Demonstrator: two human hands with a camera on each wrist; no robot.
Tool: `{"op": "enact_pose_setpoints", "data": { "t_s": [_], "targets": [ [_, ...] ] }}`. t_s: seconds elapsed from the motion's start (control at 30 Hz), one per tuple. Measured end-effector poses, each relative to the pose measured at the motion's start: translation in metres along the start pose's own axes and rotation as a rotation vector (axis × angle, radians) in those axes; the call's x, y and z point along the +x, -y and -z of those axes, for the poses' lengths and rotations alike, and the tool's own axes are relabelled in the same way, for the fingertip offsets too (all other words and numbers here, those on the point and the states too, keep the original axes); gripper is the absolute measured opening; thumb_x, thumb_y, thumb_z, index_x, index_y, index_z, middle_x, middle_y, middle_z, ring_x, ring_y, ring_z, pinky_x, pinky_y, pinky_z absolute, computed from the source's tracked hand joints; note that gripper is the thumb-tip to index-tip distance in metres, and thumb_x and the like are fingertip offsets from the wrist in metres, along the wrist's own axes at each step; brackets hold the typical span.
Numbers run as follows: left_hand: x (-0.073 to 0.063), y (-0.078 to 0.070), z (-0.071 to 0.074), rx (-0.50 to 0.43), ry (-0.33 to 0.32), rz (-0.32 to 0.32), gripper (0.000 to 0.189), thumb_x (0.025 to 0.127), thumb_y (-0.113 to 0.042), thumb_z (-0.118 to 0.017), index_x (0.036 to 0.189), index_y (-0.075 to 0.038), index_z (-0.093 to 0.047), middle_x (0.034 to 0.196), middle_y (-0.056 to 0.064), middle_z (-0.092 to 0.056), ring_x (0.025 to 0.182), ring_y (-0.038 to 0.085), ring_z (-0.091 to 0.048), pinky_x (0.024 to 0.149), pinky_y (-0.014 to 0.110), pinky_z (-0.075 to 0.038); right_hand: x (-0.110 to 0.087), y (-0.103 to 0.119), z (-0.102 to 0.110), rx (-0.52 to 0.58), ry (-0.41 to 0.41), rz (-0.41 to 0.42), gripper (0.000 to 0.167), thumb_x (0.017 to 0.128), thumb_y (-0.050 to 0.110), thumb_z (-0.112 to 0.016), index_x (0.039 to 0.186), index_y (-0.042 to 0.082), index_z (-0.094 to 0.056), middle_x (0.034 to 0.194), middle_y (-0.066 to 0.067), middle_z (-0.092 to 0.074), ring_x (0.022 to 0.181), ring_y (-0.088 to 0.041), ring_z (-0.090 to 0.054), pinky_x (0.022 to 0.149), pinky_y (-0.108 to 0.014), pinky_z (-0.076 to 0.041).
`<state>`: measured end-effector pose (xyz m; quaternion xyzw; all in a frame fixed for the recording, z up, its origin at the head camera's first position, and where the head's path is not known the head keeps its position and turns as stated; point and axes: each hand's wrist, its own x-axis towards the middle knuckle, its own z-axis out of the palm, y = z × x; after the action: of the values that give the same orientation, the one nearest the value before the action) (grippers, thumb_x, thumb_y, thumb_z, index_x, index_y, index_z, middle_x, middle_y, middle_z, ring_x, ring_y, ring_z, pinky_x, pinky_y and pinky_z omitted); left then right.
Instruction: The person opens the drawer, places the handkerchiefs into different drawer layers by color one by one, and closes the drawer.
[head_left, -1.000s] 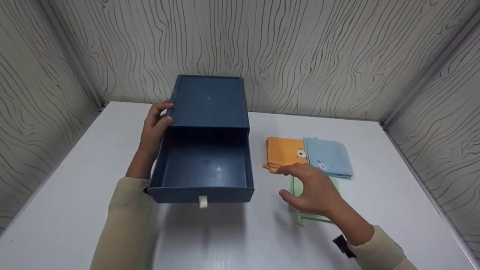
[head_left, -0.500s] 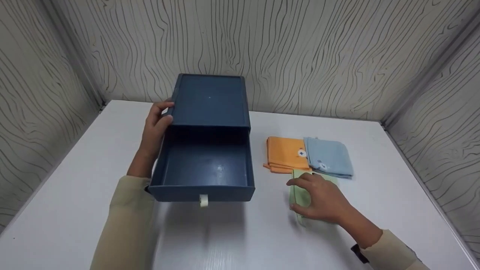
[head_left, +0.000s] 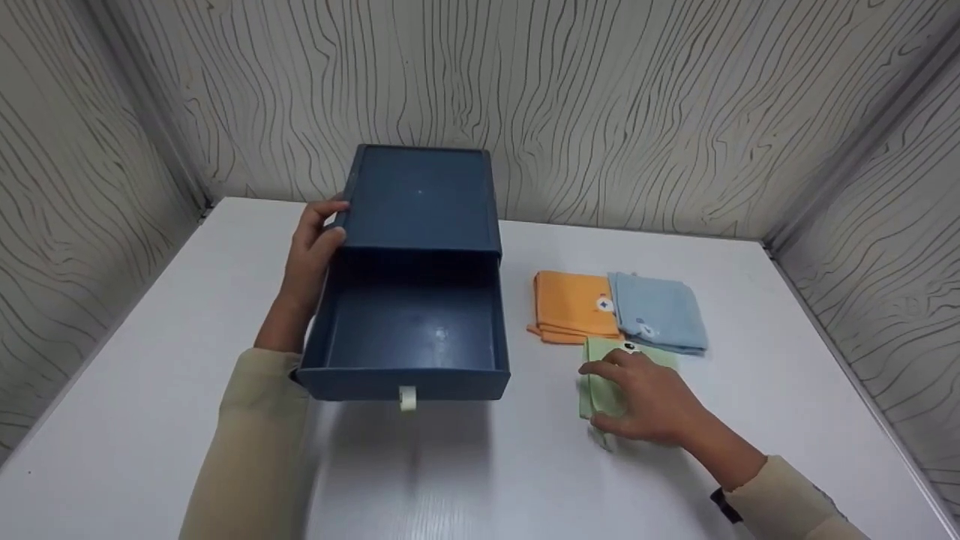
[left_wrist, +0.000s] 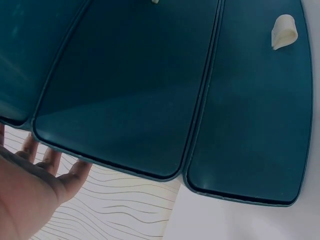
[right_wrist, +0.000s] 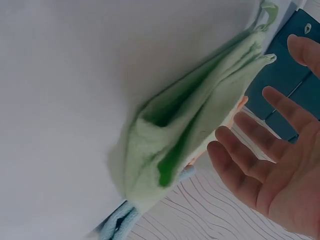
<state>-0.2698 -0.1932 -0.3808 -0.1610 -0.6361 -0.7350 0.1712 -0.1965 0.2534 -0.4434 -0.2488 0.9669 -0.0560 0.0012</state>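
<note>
right hand (head_left: 643, 397), as i watch through the head camera, is spread over the folded pale green cloth (head_left: 607, 396), thumb near its left edge; i can't tell whether they touch. the left hand (head_left: 307, 240) rests on the left side of the dark blue plastic drawer unit (head_left: 420, 199), thumb and forefinger parted. its drawer (head_left: 352, 384) stands out at the front, with a white looped tab (head_left: 407, 398). on my white worktop (head_left: 540, 480), right of the unit, a folded orange cloth (head_left: 572, 300) meets a folded light blue cloth (head_left: 664, 307), the green one just in front. left wrist view: fingers (left_wrist: 76, 177) against the unit's edge, tabs on two panels (left_wrist: 250, 105). right wrist view: fingers apart, beside the green cloth's loose folds.
</note>
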Motion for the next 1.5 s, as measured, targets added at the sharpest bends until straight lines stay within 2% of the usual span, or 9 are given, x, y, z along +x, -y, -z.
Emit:
{"op": "enact_pose_setpoints", "data": {
  "t_s": [0.3,0.5,0.77,0.93,1.17,1.5],
  "targets": [
    [0.001,0.001,0.0,-0.018,0.018,-0.029,0.031,0.092,-0.008,-0.044,0.122,-0.009,-0.052,0.144,0.011,-0.037,0.108,0.015,-0.055,0.087,0.026,-0.046,0.001,-0.011,-0.01,0.004,0.002,0.065,0.053,0.069,0.048,-0.077,0.119,0.04,-0.063,0.11,0.01,-0.058,0.094,-0.01,-0.052,0.067,-0.03,-0.044],
    [0.001,0.002,0.001,-0.028,0.021,-0.026,0.031,0.092,-0.008,-0.044,0.122,-0.01,-0.052,0.142,0.009,-0.038,0.108,0.016,-0.054,0.088,0.026,-0.046,0.002,-0.013,-0.01,-0.005,0.04,0.103,0.051,0.07,0.046,-0.077,0.118,0.042,-0.063,0.111,0.008,-0.057,0.093,-0.01,-0.05,0.066,-0.029,-0.042],
    [0.002,0.002,0.002,-0.022,0.016,-0.021,0.031,0.092,-0.009,-0.044,0.122,-0.01,-0.053,0.137,0.006,-0.04,0.105,0.016,-0.055,0.086,0.026,-0.046,0.004,-0.013,-0.01,-0.006,0.042,0.11,0.044,0.068,0.046,-0.079,0.11,0.044,-0.067,0.108,0.01,-0.055,0.089,-0.009,-0.047,0.065,-0.027,-0.039],
    [0.001,-0.001,0.0,-0.027,0.021,-0.018,0.031,0.092,-0.009,-0.044,0.122,-0.01,-0.053,0.136,0.007,-0.04,0.105,0.016,-0.055,0.086,0.027,-0.046,0.005,-0.013,-0.011,0.004,0.058,0.078,0.042,0.068,0.046,-0.079,0.108,0.045,-0.066,0.109,0.011,-0.055,0.089,-0.008,-0.046,0.065,-0.027,-0.039],
    [0.001,0.001,0.001,-0.028,0.028,-0.005,0.031,0.092,-0.01,-0.043,0.123,-0.01,-0.051,0.142,0.008,-0.038,0.102,0.014,-0.056,0.083,0.026,-0.048,0.004,-0.014,-0.013,-0.002,0.005,0.092,0.033,0.069,0.037,-0.076,0.101,0.04,-0.068,0.107,0.01,-0.055,0.086,-0.009,-0.047,0.061,-0.026,-0.037],
    [0.002,0.003,0.001,-0.058,0.023,-0.017,0.03,0.092,-0.008,-0.043,0.121,-0.011,-0.052,0.139,0.008,-0.04,0.1,0.013,-0.056,0.082,0.026,-0.048,0.006,-0.015,-0.014,0.004,0.0,0.095,0.031,0.072,0.028,-0.074,0.1,0.038,-0.069,0.104,0.011,-0.056,0.085,-0.008,-0.05,0.063,-0.027,-0.039]
  ]
}}
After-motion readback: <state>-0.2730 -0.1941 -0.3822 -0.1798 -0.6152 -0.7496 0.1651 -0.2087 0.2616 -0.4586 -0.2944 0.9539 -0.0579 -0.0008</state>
